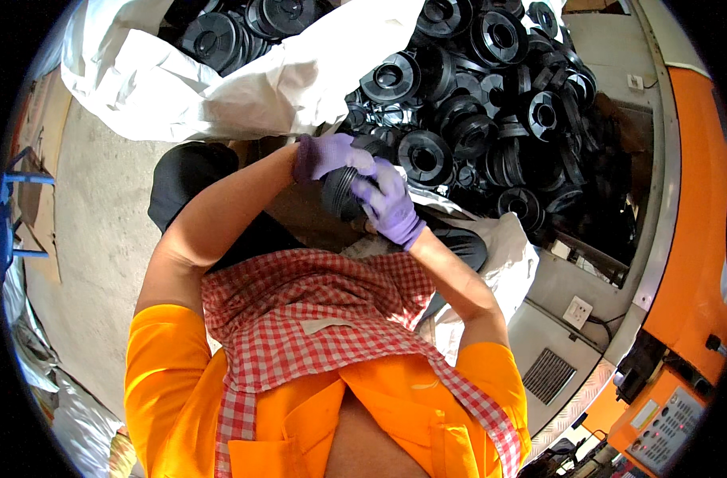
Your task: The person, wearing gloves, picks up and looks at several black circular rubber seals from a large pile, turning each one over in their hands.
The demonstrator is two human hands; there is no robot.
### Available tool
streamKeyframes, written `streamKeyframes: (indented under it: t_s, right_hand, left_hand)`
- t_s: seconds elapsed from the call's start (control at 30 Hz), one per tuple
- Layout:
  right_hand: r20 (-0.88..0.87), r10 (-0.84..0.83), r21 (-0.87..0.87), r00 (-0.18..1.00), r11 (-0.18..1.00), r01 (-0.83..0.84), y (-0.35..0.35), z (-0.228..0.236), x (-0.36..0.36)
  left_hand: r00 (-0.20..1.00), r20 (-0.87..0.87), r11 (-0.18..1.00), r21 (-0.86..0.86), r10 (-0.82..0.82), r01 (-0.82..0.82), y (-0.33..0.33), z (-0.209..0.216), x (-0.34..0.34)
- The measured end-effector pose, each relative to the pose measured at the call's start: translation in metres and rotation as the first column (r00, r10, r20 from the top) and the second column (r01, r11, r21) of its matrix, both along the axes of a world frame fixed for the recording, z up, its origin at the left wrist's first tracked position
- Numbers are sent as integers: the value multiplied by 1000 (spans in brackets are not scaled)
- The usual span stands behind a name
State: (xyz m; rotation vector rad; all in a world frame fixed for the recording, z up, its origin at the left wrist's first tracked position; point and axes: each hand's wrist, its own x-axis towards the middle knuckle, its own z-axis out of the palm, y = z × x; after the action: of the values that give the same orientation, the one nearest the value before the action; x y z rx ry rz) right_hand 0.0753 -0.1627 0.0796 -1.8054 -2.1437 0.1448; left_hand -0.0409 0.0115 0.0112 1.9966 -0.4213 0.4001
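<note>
My left hand [333, 156], in a purple glove, is closed over the top of a black ribbed round plastic part [340, 197]. My right hand [391, 210], also gloved in purple, grips the same part from the right, its fingers bent over the edge. The two hands meet above my lap, and they hide much of the part. Just beyond them lies a heap of black round plastic parts [425, 158], many with a flanged rim and a hole in the middle.
A large white sack [212, 103] with more black parts stands at the far left. White sheeting [503, 259] lies by my right knee. To the right are a grey machine housing [539, 342] and an orange machine with a button panel [666, 430]. A blue frame [29, 179] stands at the left.
</note>
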Motion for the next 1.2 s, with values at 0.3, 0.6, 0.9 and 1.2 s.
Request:
streamKeyframes:
  t_s: [0.3,0.6,0.9,1.2]
  right_hand:
    - [-391,-514,-771,-763,636,-33,20,-16,-10]
    - [-264,-303,-99,916,953,287,-4,-24,19]
    - [-798,-495,-382,342,856,349,0,-49,29]
    - [582,-259,-635,771,448,630,-33,-94,136]
  left_hand:
    - [707,-673,905,-132,217,-404,-35,49,7]
    - [804,-594,646,-626,-32,-437,-34,30,7]
    - [826,-68,777,-302,560,-552,-29,62,2]
    - [651,-221,233,-812,726,-535,22,48,40]
